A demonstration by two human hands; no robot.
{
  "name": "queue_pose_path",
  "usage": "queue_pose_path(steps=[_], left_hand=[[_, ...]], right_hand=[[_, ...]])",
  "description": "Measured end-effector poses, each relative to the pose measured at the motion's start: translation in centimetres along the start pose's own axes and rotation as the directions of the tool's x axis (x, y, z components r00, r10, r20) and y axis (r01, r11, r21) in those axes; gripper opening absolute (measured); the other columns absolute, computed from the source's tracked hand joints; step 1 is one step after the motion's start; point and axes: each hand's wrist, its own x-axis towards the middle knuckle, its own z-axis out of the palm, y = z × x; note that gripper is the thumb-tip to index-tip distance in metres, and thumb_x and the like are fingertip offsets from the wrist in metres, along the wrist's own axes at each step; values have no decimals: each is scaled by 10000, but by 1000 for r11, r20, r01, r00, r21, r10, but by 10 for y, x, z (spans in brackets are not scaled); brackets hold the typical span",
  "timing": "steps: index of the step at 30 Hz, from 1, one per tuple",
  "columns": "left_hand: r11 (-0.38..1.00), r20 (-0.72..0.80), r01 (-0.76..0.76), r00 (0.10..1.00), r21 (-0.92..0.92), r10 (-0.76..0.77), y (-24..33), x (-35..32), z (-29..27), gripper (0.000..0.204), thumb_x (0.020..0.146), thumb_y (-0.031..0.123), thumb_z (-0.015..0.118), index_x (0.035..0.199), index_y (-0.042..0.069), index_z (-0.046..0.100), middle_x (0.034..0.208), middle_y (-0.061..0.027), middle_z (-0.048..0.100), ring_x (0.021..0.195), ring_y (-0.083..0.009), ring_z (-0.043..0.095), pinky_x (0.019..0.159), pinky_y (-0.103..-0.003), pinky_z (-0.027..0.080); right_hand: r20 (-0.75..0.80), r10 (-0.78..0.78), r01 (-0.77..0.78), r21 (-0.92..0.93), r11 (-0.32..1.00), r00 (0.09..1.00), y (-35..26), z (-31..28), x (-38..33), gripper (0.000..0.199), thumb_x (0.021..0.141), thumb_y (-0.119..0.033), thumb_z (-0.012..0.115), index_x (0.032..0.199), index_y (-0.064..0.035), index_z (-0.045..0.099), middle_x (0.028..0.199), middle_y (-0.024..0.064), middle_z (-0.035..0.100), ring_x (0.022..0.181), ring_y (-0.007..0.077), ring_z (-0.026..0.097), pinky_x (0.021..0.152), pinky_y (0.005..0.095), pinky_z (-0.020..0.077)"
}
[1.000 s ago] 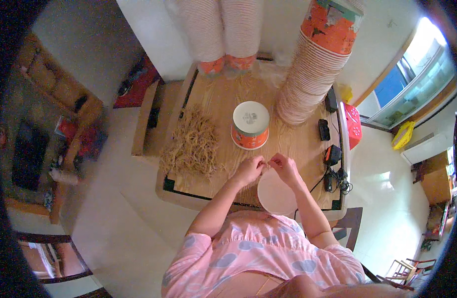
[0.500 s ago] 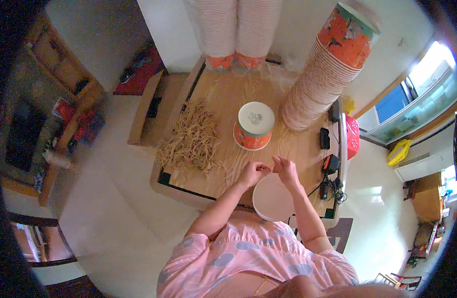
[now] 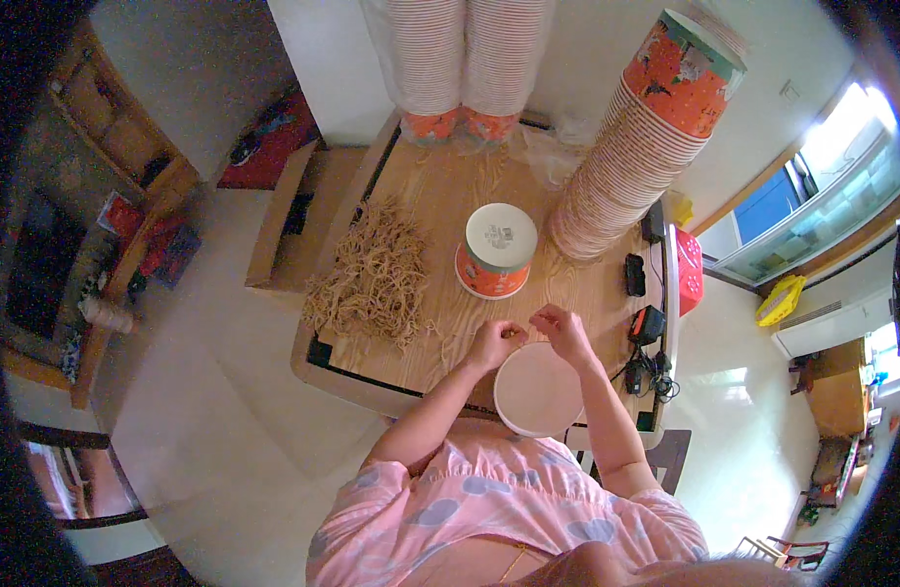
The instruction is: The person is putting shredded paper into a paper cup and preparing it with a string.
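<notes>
Side by side over the near part of the table, my left hand (image 3: pixel 498 343) and my right hand (image 3: pixel 564 338) have their fingers pinched together. A tiny brownish bit shows at the left fingertips, too small to name. Whatever the right fingers pinch, if anything, I cannot make out. Just below them, against the table's near edge, is a round white paper tub (image 3: pixel 539 389) with its pale inside showing. Beyond my hands an orange paper tub (image 3: pixel 492 274) stands upside down, its white base up. Left of it lies a tangled heap of tan strands (image 3: pixel 372 279).
A tall leaning stack of paper tubs (image 3: pixel 621 152) rises at the right. Two plastic-wrapped stacks (image 3: pixel 433 59) stand at the back. Black chargers and cables (image 3: pixel 648 367) lie along the right edge. An open cardboard box (image 3: pixel 308 220) sits beyond the table's left side.
My hands have drawn slightly apart, with a wider gap between the fingertips. The whole view has shifted a little; the tubs and the heap stay in place.
</notes>
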Motion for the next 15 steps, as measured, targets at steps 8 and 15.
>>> queue_pose_path(steps=[8, 15], left_hand=[[992, -113, -123, 986, -13, 121, -7, 1, 2, 144, 754, 160, 646, 752, 19, 618, 701, -38, 607, 626, -107, 537, 588, -278, 446], [909, 89, -363, 932, 206, 352, 10, -11, -32, 262, 745, 274, 663, 711, 23, 597, 684, -81, 565, 596, -191, 552, 561, -314, 442]], right_hand=[[-13, -50, 45, -227, 973, 999, -3, 1, -3, 227, 835, -212, 550, 740, -6, 548, 600, 42, 521, 563, 111, 436, 516, 295, 381], [11, -33, 32, 23, 999, 999, 7, 0, 0, 223, 828, -216, 570, 742, -16, 523, 619, 37, 495, 594, 116, 437, 549, 286, 386]])
